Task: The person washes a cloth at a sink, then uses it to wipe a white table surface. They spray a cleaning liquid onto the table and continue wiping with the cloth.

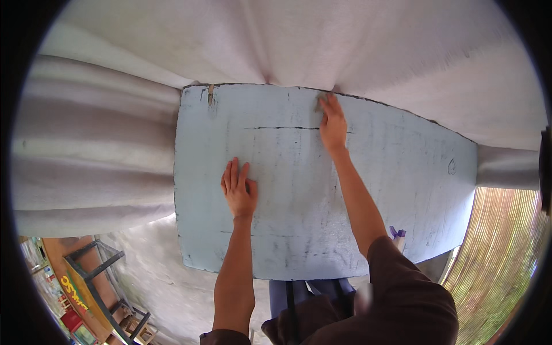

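Observation:
A pale blue painted tabletop (pixel 293 181), scuffed and streaked with dark marks, lies before me. My left hand (pixel 239 189) rests palm down on its left half, fingers a little apart and nothing visible in them. Near the far edge, my right hand (pixel 333 123) presses a small greyish piece (pixel 321 103) against the surface. Fingers cover most of that piece, so its material cannot be told. A dark crack (pixel 284 127) runs across the top to the left of the right wrist. At the far left corner the paint is chipped to bare wood (pixel 211 95).
Pale curtains (pixel 276 43) hang along the far edge and left side. A small purple object (pixel 397 233) sits by my right forearm. A slatted blind (pixel 496 241) hangs at right. Lower left, a dark metal frame (pixel 103 297) stands by a painted wooden board (pixel 64 258).

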Motion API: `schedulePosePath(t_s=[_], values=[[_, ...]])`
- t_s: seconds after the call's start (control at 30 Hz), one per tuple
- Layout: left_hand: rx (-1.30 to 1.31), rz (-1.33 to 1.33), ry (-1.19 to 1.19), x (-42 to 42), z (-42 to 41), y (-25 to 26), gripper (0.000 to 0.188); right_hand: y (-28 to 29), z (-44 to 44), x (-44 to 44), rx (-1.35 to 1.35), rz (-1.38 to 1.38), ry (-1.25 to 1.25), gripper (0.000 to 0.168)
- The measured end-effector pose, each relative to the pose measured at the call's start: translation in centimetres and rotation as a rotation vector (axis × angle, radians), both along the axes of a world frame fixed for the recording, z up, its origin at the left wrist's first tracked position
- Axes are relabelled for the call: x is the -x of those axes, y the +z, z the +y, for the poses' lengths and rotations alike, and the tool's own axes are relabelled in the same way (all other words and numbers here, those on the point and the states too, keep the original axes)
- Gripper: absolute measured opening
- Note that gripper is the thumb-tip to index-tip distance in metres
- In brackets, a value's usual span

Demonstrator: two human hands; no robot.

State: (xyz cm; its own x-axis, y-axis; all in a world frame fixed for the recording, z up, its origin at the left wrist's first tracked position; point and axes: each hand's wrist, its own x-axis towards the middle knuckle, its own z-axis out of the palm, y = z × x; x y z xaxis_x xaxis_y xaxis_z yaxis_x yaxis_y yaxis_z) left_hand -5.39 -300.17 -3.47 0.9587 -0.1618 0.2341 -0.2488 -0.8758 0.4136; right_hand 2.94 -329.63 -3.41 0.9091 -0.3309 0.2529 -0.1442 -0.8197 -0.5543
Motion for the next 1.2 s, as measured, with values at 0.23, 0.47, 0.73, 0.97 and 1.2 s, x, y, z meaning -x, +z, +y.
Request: schedulePosePath(t_s=[0.23, 0.47, 0.73, 0.97, 1.2], values=[[0.015, 0.007, 0.035, 0.1, 0.3, 0.0, 0.040, 0.3, 7.5, 9.7, -0.042, -0.064, 0.099, 0.037], [-0.001, -0.015, 0.020, -0.1, 0.1, 0.1, 0.040, -0.1, -0.8, 4.3, -0.048, -0.052, -0.093, 0.037], [0.022, -0.008, 0.038, 0.1, 0.0, 0.4, 0.042, -0.3, 5.9, 12.9, -0.076, -0.055, -0.066, 0.038], [0.016, -0.013, 0.031, 0.1, 0.2, 0.5, 0.040, 0.7, 1.8, 12.8, -0.080, 0.053, -0.037, 0.044], [0.010, -0.006, 0.035, 0.0, -0.4, 0.7, 0.039, -1.3, -2.3, 0.9, -0.060, -0.175, -0.285, 0.035]])
